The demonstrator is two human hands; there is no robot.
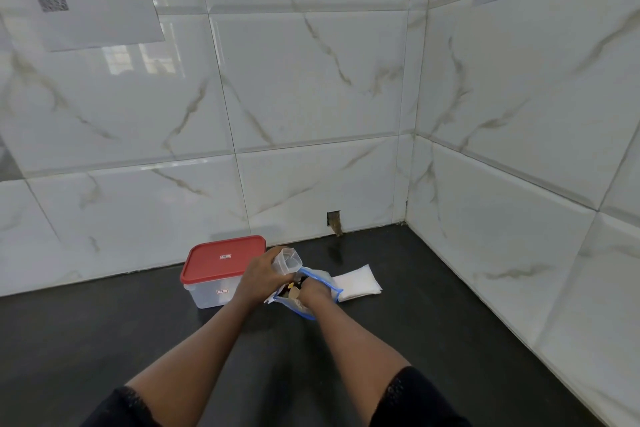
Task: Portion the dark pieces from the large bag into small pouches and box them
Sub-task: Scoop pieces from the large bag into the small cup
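Note:
My left hand (258, 276) holds a small clear pouch (286, 261) upright with its mouth open, just above the large bag. The large clear bag (323, 279) with a blue zip edge lies open on the dark counter. My right hand (311, 291) reaches into its mouth, fingers hidden among the dark pieces (287, 289). A clear plastic box (211, 291) with a red lid (221, 262) shut on it stands just left of my left hand.
A stack of white flat pouches (358, 282) lies right of the large bag. The dark counter (104, 340) meets marble-tiled walls at the back and right. A small hole (334, 220) sits in the back wall at counter level.

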